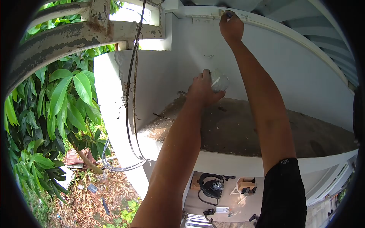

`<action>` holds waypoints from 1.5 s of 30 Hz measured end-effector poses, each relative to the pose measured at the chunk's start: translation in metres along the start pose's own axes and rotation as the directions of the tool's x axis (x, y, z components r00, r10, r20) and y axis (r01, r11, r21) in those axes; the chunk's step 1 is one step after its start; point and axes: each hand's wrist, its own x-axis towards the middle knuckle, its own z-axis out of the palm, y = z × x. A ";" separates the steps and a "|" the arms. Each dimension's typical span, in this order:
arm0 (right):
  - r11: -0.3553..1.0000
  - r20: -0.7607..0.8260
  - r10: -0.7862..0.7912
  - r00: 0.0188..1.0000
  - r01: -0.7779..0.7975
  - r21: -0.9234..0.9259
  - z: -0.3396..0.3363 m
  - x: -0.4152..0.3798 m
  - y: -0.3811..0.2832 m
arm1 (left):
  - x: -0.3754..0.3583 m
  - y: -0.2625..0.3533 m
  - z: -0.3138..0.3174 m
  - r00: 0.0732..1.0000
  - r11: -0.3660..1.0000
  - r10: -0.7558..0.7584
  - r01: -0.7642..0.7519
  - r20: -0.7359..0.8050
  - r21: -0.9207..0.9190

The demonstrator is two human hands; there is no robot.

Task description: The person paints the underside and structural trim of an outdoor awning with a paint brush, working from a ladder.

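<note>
My left hand is closed around a see-through plastic thing, rounded and shiny, that could be a small tub or a bag. It is held above the dirty ledge, in front of the white wall. Higher up, my right hand reaches to the white beam under the roof. Its fingers are pinched on a small dark bluish thing against the beam; its kind is too small to tell. Chipped, flaking patches show along the beam near that hand.
Dark hanging cables loop down on the left, beside a peeling metal frame and leafy branches. Corrugated roofing is overhead. Far below, a floor holds a black chair and a cardboard box; metal rungs show at the bottom.
</note>
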 end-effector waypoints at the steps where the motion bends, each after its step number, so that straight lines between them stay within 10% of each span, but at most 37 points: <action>1: 0.988 -0.065 -0.072 0.995 0.081 0.135 0.000 0.001 0.004 | 0.001 0.001 0.000 1.000 1.000 0.007 -0.007 0.003 -0.004; 6: 0.953 0.104 -0.238 0.966 0.212 0.217 0.043 -0.007 -0.010 | 0.000 -0.001 -0.001 1.000 1.000 0.008 -0.008 0.028 0.019; 8: 0.990 0.299 -0.142 0.943 0.135 0.045 0.059 -0.005 -0.009 | 0.002 -0.005 -0.003 1.000 0.999 0.010 -0.011 0.028 0.031; 15: 0.910 0.251 -0.100 0.963 0.190 -0.368 -0.003 -0.014 0.009 | 0.001 -0.002 -0.001 1.000 0.999 0.013 -0.014 0.007 0.029; 20: 0.791 0.176 -0.587 0.790 0.606 -0.083 0.004 -0.008 0.015 | 0.002 0.003 0.001 0.999 0.999 0.039 -0.040 0.032 0.029; 30: 0.754 0.520 -0.194 0.832 0.465 -0.463 -0.004 -0.013 0.017 | 0.001 0.000 -0.002 0.999 0.999 0.031 -0.033 0.032 0.040; 39: 0.701 0.394 -0.605 0.692 0.697 -0.149 -0.003 -0.011 0.008 | 0.001 0.003 -0.001 0.996 0.995 0.083 -0.085 0.038 0.049; 45: 0.756 0.429 -0.466 0.774 0.600 -0.262 0.021 -0.016 0.005 | 0.001 0.004 -0.006 0.998 0.997 0.037 -0.040 0.052 0.063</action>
